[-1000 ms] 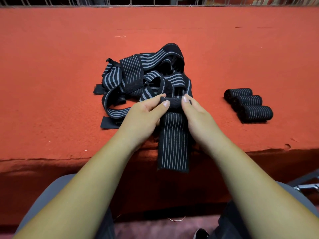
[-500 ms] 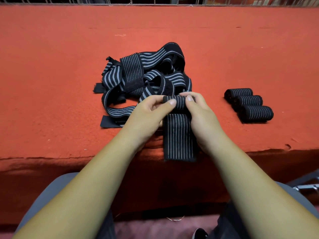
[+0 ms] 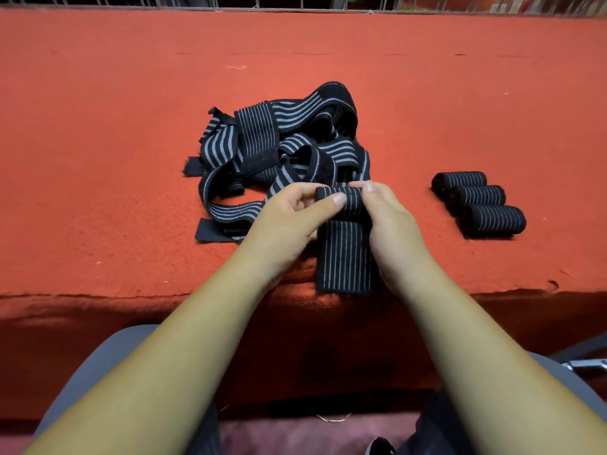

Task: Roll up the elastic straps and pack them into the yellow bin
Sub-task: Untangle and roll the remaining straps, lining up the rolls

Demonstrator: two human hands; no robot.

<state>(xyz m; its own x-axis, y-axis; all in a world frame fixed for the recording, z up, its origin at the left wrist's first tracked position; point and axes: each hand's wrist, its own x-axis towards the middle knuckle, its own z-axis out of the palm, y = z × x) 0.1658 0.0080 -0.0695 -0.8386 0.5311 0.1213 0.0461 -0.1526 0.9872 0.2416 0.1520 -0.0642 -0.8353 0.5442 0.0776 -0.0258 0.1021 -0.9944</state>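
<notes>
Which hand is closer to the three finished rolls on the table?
Right. The right hand grips the strap just left of the rolls, apart from them; the left hand grips the strap's other side, farther away.

Both bare forearms (image 3: 184,339) reach forward from the lower corners and converge near the middle, wrists close together. The left hand (image 3: 289,221) pinches the rolled end of a strap (image 3: 340,200), its thumb laid across the front of the roll and its fingers curled behind. The right hand (image 3: 391,224) grips the roll's other end, fingertips hooked over the top.
</notes>
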